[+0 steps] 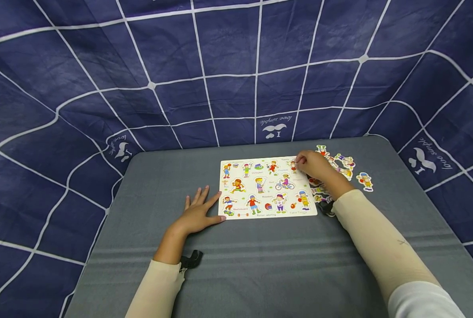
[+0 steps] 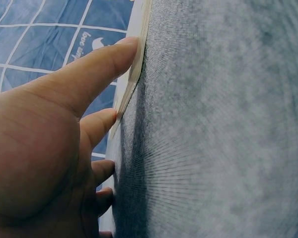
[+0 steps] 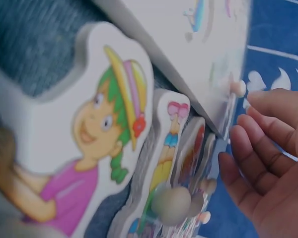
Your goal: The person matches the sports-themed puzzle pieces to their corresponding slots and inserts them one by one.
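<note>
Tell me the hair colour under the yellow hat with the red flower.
Green; the puzzle girl's hair shows best in the right wrist view.

Puzzle pieces (image 1: 319, 190) partly hidden by forearm (image 1: 339, 184), left sleeve (image 1: 153, 289) cropped

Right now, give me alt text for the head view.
A right hand is at the upper right of a picture board on a grey table; a left hand touches the board's left edge. Loose pieces lie right of it.
</note>
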Tool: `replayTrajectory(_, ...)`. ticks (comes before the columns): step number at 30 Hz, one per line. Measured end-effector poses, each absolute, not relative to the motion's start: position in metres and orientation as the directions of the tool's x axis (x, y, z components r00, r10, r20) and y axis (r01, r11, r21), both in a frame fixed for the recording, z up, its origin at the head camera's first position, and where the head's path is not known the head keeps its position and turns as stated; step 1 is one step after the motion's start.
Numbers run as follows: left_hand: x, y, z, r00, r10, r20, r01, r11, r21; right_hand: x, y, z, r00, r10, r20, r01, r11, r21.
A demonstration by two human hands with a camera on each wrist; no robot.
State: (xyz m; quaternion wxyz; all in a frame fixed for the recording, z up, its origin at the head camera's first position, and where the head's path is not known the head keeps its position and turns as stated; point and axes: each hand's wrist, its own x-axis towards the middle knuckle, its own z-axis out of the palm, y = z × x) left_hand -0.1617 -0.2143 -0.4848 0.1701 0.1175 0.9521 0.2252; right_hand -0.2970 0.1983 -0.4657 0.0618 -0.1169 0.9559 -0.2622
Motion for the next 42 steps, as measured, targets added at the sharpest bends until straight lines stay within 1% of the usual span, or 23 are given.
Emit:
replayTrajectory(9,-0.162,-0.215,-0.484,-0.913,0.299,-0.279,0.147,0.876,0.46,-0.286,0.214,-0.461,-0.98,-0.198,0.022,-0.169,0.766,-0.62)
replayTrajectory(14,-0.162,-0.215,-0.484,-0.915,0.303,-0.268,0.155,0.874,0.46,-0.277,0.219,-0.458,-0.989,-0.139,0.052,-0.137,0.719,-0.681)
replayTrajectory(20,-0.162,-0.215,-0.485,-0.917,0.302,-0.261,0.157,0.874,0.461,-0.263,0.223,-0.453,-0.987,-0.111,0.118,-0.162,0.664,-0.73)
replayTrajectory(26,-0.162,-0.214,-0.484,-0.916,0.301,-0.265,0.155,0.875,0.458,-0.25,0.225,-0.448,-0.983,-0.085,0.162,-0.178,0.64,-0.747)
replayTrajectory(35,-0.162,-0.214,-0.485,-0.914,0.296,-0.277,0.146,0.878,0.456,-0.232,0.23,-0.445,-0.984,-0.062,0.167,-0.169,0.625,-0.762)
replayTrajectory(42,-0.162,-0.214,-0.484,-0.913,0.297,-0.28,0.147,0.879,0.454,-0.221,0.238,-0.449,-0.98,-0.051,0.191,-0.185,0.582,-0.792)
